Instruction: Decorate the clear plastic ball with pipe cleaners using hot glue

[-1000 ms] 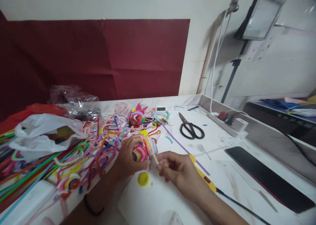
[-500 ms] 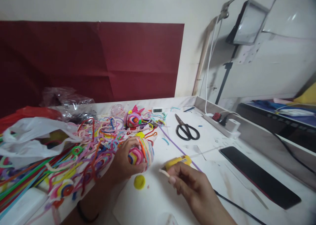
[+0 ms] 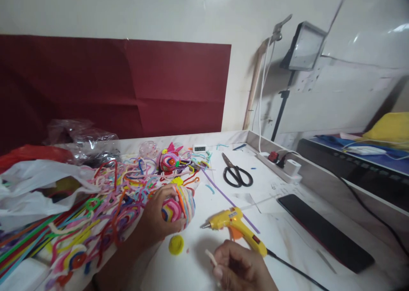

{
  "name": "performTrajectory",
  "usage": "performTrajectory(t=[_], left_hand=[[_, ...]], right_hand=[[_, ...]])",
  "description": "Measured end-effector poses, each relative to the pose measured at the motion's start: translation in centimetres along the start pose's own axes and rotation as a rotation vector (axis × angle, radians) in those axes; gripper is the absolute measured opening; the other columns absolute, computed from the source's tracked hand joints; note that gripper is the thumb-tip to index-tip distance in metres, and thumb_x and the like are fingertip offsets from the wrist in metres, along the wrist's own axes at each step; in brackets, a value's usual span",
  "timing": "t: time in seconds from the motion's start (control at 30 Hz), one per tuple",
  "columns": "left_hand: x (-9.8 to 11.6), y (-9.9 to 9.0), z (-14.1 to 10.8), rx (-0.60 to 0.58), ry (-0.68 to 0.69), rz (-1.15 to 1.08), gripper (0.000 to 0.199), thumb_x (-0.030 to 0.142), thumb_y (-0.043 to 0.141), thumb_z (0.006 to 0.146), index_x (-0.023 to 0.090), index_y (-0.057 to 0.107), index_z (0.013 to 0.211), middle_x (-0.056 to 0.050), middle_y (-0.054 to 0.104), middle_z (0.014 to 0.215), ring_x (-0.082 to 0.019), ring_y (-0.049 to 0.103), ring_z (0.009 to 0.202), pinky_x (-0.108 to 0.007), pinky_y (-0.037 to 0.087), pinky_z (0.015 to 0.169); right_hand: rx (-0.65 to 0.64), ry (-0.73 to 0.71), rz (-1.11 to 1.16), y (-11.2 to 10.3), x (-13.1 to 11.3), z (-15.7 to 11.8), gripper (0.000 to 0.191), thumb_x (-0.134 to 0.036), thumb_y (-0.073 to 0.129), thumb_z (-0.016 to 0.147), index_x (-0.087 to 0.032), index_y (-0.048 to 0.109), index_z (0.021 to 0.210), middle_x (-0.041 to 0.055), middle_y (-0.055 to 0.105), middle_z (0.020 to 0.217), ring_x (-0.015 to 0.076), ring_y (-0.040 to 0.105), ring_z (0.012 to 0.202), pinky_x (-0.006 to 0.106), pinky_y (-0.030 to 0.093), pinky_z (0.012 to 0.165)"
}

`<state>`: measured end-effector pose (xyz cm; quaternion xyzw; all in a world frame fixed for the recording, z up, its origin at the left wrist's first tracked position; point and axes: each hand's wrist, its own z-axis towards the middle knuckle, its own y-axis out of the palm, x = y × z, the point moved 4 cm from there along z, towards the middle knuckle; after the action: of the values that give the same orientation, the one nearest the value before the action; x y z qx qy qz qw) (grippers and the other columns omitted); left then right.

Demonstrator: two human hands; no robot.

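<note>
My left hand (image 3: pixel 162 216) is wrapped round a ball (image 3: pixel 188 203) covered in coils and stripes of coloured fuzzy stems. Between the thumb and fingers of my right hand (image 3: pixel 238 263) is a short cream-white fuzzy stem (image 3: pixel 211 257). A yellow glue gun (image 3: pixel 228 218) lies just beyond my right hand, its nozzle pointing left. Close to the ball a round yellow disc (image 3: pixel 176 244) rests on the white surface. Farther back sits a finished-looking pink fish figure (image 3: pixel 169 159) with a coiled eye.
Tangled coloured stems (image 3: pixel 124 188) and a white plastic bag (image 3: pixel 41 188) cover the left side. Black-handled scissors (image 3: pixel 237 174), a small digital display (image 3: pixel 200 148), a purple stem (image 3: pixel 230 199), a dark flat slab (image 3: pixel 324 231) and a power strip (image 3: pixel 277 167) lie toward the right.
My right hand has drawn back toward me with the cream stem, uncovering the glue gun. My left hand keeps its hold on the ball. The whole view has shifted slightly.
</note>
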<state>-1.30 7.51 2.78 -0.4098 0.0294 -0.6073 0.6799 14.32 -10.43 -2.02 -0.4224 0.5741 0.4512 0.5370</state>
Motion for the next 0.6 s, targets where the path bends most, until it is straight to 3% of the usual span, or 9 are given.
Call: performTrajectory(t=[0.1,0.2,0.33,0.6], left_hand=[[0.3,-0.2,0.3,-0.012,-0.011,-0.003,0.052,0.021,0.077,0.058,0.025,0.055,0.105,-0.010,0.067,0.120,-0.033,0.065,0.115,-0.049,0.053,0.097],[0.6,-0.4,0.5,-0.023,-0.019,-0.019,0.050,0.022,0.077,0.059,0.024,0.055,0.104,-0.011,0.067,0.120,-0.033,0.065,0.114,-0.049,0.053,0.097],[0.1,-0.3,0.1,-0.001,-0.028,-0.036,0.051,0.022,0.075,0.060,0.026,0.055,0.106,-0.011,0.066,0.122,-0.035,0.063,0.116,-0.049,0.053,0.098],[-0.2,0.0,-0.2,-0.029,-0.022,-0.043,0.058,0.017,0.077,0.061,0.029,0.053,0.112,-0.010,0.062,0.127,-0.036,0.059,0.122,-0.051,0.050,0.101]], right_hand=[[0.053,-0.057,-0.205,-0.4,-0.7,0.3,0.050,-0.070,0.065,0.076,-0.021,0.062,0.074,-0.0004,0.052,0.065,0.0150,0.045,0.061,0.026,0.034,0.056],[0.021,-0.088,-0.363,-0.5,-1.3,0.7,0.039,-0.059,0.058,0.087,-0.021,0.058,0.076,0.0006,0.054,0.069,0.0164,0.047,0.065,0.026,0.035,0.059],[-0.039,-0.085,-0.357,0.1,-1.8,1.1,0.033,-0.050,0.053,0.091,-0.021,0.053,0.075,0.0002,0.054,0.066,0.0154,0.047,0.060,0.025,0.036,0.056],[0.078,-0.139,-0.398,0.4,-5.3,3.5,0.024,-0.037,0.057,0.085,-0.019,0.060,0.070,0.0003,0.058,0.060,0.0141,0.051,0.055,0.025,0.038,0.053]])
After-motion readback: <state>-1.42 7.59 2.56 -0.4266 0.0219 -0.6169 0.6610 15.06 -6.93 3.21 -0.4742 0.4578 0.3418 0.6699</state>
